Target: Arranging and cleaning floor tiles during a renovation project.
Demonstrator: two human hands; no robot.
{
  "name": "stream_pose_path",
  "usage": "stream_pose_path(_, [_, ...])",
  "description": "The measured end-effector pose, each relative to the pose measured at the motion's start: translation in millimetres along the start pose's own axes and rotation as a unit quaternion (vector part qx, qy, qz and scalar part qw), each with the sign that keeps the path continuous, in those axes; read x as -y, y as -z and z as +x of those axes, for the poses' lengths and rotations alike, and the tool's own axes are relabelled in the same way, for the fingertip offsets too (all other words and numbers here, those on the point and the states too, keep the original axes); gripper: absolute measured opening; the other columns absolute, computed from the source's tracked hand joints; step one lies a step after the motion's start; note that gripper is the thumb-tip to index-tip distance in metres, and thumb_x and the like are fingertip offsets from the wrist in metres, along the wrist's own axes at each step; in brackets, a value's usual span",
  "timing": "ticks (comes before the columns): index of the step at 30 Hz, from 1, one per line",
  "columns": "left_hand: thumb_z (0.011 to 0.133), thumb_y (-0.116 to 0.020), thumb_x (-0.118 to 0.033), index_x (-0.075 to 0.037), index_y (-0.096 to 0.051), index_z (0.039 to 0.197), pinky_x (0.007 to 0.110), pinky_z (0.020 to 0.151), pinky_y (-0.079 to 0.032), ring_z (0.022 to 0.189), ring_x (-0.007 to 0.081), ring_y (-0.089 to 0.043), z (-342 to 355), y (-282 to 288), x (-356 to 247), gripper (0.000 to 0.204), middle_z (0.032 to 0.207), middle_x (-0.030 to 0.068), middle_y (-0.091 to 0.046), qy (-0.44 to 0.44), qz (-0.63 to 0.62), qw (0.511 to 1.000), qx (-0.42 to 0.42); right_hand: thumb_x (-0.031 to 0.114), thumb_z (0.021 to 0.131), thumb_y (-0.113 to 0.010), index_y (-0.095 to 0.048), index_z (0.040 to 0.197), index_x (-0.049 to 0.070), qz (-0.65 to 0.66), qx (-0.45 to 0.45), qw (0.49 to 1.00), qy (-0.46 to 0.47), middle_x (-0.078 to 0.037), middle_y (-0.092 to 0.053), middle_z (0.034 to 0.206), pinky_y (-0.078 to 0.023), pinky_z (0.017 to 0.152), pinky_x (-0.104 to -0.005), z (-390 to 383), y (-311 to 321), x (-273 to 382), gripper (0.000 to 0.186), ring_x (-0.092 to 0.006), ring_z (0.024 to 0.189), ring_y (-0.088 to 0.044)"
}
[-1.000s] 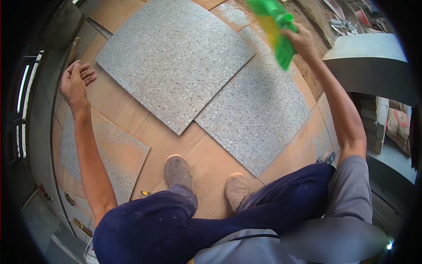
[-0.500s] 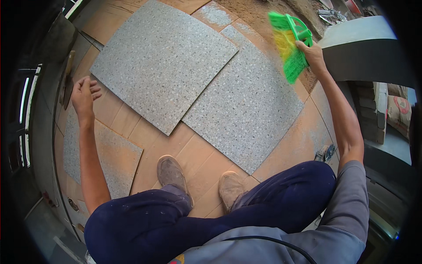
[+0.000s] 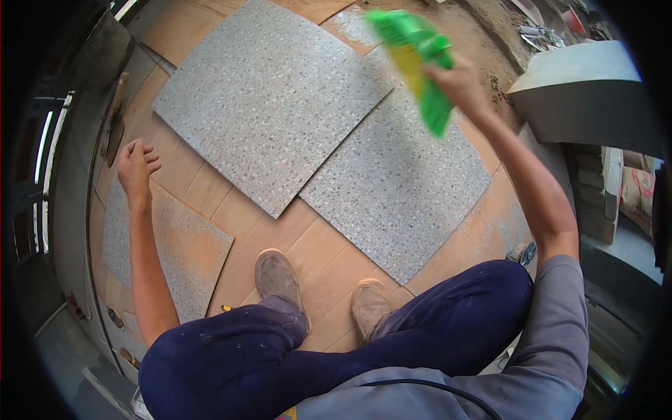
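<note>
My right hand [image 3: 458, 82] grips a green and yellow broom head [image 3: 413, 59] by its green plastic top, its bristles smeared by motion. It is over the far part of a grey speckled tile [image 3: 409, 182]. A second large speckled tile [image 3: 269, 98] lies to the left and overlaps the first one's edge. My left hand [image 3: 138, 166] hangs at the left with fingers loosely curled and apart, holding nothing. Below it lies a third speckled tile [image 3: 178, 245] dusted with orange powder. A trowel [image 3: 115, 122] with a wooden handle leans near the left wall.
Tan wood-look floor tiles [image 3: 259, 227] lie beneath the slabs. Sandy soil [image 3: 483, 42] spreads at the far right. A grey curved block [image 3: 581, 84] stands at the right, with a printed sack [image 3: 637, 192] behind it. A small round tool [image 3: 521, 252] sits by my right knee.
My right hand has swung the broom head to the left, from the sandy edge to over the tiles. The left hand has dropped slightly.
</note>
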State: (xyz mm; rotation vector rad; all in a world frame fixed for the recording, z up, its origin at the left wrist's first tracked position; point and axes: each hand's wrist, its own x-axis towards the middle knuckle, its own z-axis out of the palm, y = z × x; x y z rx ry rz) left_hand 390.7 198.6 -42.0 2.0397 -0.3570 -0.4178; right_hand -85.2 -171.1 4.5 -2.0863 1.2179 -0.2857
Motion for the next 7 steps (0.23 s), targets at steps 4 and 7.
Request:
stream_pose_path(4, [0.099,-0.058,-0.023,0.003,-0.058,0.120,0.031,0.064,-0.060,0.078,0.0212,-0.068,16,-11,12,0.033,0.098,0.0136,-0.066,0.019,-0.084,0.996,0.003,0.018,0.081,-0.070,-0.069,0.105,0.002,0.077,0.274,0.923,0.260,-0.015,-0.064,0.095,-0.052,0.084,-0.0438,-75,-136,88,0.029,-0.0278,0.094,-0.063])
stream_pose_path(7, [0.097,-0.061,-0.023,0.003,-0.056,0.124,0.032,0.064,-0.061,0.079,0.0223,-0.069,40,4,13,0.037,0.100,0.0133,-0.067,-0.004,-0.122,0.992,-0.021,0.018,0.078,-0.069,-0.068,0.099,0.001,0.094,0.455,0.813,0.349,-0.018,-0.063,0.103,-0.050,0.090,-0.0436,-59,-185,115,0.028,-0.0335,0.098,-0.064])
